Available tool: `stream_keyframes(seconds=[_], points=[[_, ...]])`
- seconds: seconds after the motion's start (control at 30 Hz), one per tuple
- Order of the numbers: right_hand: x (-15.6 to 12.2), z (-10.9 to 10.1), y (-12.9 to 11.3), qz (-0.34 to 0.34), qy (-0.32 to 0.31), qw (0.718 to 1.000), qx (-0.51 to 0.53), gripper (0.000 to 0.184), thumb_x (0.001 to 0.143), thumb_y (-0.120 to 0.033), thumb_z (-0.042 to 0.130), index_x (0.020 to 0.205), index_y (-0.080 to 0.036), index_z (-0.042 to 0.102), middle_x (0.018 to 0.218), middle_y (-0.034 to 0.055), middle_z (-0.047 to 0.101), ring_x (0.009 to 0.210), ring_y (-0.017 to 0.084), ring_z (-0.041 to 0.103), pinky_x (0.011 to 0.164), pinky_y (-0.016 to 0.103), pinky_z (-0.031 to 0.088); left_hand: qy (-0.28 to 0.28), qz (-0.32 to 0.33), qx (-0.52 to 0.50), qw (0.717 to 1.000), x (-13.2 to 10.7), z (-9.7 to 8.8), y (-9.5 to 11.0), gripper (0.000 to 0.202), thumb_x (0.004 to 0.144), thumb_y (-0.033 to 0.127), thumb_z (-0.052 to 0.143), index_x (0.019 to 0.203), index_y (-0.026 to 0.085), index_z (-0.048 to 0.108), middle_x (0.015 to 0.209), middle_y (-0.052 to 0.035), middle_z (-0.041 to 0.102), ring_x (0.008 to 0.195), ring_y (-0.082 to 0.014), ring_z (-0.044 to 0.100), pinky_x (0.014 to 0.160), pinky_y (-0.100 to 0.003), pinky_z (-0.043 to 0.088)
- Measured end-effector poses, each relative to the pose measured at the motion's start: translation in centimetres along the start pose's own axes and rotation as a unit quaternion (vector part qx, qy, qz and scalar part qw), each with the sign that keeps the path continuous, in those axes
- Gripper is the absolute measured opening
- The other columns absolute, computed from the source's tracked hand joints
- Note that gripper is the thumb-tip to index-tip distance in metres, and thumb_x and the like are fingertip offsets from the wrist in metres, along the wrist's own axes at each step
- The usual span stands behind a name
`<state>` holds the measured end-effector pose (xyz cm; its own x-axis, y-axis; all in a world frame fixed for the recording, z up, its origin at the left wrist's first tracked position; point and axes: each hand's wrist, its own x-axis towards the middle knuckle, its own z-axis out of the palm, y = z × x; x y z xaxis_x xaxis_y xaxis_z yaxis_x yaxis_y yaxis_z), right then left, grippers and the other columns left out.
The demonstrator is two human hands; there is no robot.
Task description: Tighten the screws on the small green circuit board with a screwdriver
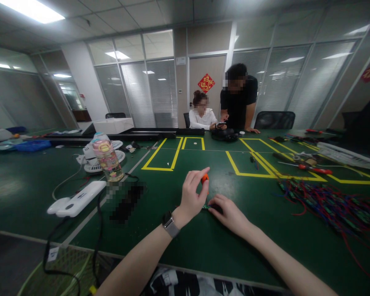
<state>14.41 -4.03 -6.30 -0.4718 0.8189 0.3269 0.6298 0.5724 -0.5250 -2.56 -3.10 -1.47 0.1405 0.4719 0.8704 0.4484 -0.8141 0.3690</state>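
Note:
Above the table's near middle, my left hand (193, 193), with a watch on its wrist, is closed around an upright tool with an orange handle (205, 178). Its exact kind is hidden by the fingers. Just below it, a small green circuit board (205, 206) lies low at the green table top (179, 257). My right hand (228, 211) rests on the table and pinches the board's right end between thumb and fingers. The tool's lower end points down toward the board; whether they touch cannot be made out.
A tangled pile of wired circuit boards (333, 203) spreads on the right, below a red-handled screwdriver (314, 169). To the left stand a clear bottle (107, 158) and a white elongated device (82, 198). Two people are across the table; a green basket (60, 271) sits below its edge.

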Motion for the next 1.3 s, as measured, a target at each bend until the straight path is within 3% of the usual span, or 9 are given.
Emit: stream_keyframes(seconds=[0.13, 0.33, 0.53, 0.73, 0.93, 1.13, 1.3], points=[[0.02, -0.06, -0.02, 0.002, -0.001, 1.0, -0.004, 0.008, 0.088, -0.015, 0.057, 0.09, -0.018, 0.064, 0.091, 0.0062, 0.062, 0.087, 0.022, 0.059, 0.079, 0.034, 0.049, 0.021, -0.004, 0.031, 0.999, 0.01, 0.06, -0.1, 0.024, 0.093, 0.028, 0.055, 0.115, 0.021, 0.061, 0.088, -0.0045, 0.055, 0.084, -0.0186, 0.053, 0.073, -0.031, 0.047], [0.01, 0.08, 0.34, -0.002, -0.004, 1.0, -0.003, 0.009, 0.088, -0.016, 0.056, 0.091, -0.02, 0.064, 0.092, 0.0061, 0.062, 0.089, 0.022, 0.06, 0.08, 0.034, 0.049, 0.015, -0.011, 0.008, 1.0, -0.1, 0.07, -0.07, 0.034, 0.099, 0.02, 0.038, 0.129, 0.02, 0.052, 0.106, -0.0085, 0.06, 0.098, -0.0192, 0.056, 0.085, -0.035, 0.048], [0.04, 0.15, 0.36, 0.001, -0.001, 1.0, -0.004, 0.008, 0.087, -0.016, 0.057, 0.089, -0.02, 0.064, 0.091, 0.0057, 0.063, 0.087, 0.022, 0.06, 0.079, 0.034, 0.049, 0.028, -0.009, 0.028, 0.999, -0.09, 0.11, -0.17, 0.023, 0.094, 0.025, 0.053, 0.115, 0.02, 0.061, 0.093, -0.0058, 0.058, 0.088, -0.0188, 0.055, 0.077, -0.032, 0.049], [0.03, -0.04, 0.02, 0.002, -0.003, 1.0, -0.004, 0.008, 0.087, -0.015, 0.057, 0.089, -0.019, 0.063, 0.091, 0.006, 0.063, 0.088, 0.022, 0.06, 0.079, 0.034, 0.049, 0.01, -0.012, -0.004, 1.0, -0.04, 0.01, 0.03, 0.032, 0.099, 0.019, 0.039, 0.128, 0.02, 0.053, 0.11, -0.009, 0.06, 0.102, -0.0196, 0.056, 0.088, -0.035, 0.048], [-0.02, -0.01, 0.06, 0.004, 0.001, 1.0, -0.007, 0.009, 0.087, -0.015, 0.057, 0.09, -0.019, 0.064, 0.091, 0.0057, 0.063, 0.088, 0.022, 0.06, 0.08, 0.034, 0.049, 0.027, -0.004, 0.028, 0.999, 0.02, -0.04, -0.18, 0.021, 0.095, 0.024, 0.052, 0.113, 0.02, 0.061, 0.091, -0.0047, 0.058, 0.087, -0.0179, 0.055, 0.076, -0.031, 0.048], [0.17, -0.09, 0.17, 0.029, 0.0, 0.999, 0.016, 0.009, 0.083, -0.016, 0.063, 0.09, -0.019, 0.069, 0.091, 0.0051, 0.064, 0.085, 0.021, 0.061, 0.078, 0.032, 0.049, 0.002, -0.012, -0.009, 1.0, -0.04, 0.01, 0.08, 0.033, 0.099, 0.019, 0.04, 0.129, 0.02, 0.052, 0.107, -0.0078, 0.06, 0.1, -0.0185, 0.056, 0.086, -0.033, 0.048], [0.27, 0.04, 0.29, 0.05, 0.01, 0.998, 0.036, 0.01, 0.081, -0.016, 0.065, 0.088, -0.017, 0.071, 0.089, 0.0051, 0.064, 0.083, 0.021, 0.061, 0.077, 0.032, 0.048, 0.007, -0.01, 0.013, 1.0, 0.08, -0.06, -0.12, 0.024, 0.096, 0.021, 0.048, 0.118, 0.019, 0.059, 0.095, -0.0051, 0.06, 0.089, -0.0176, 0.056, 0.079, -0.031, 0.047]])
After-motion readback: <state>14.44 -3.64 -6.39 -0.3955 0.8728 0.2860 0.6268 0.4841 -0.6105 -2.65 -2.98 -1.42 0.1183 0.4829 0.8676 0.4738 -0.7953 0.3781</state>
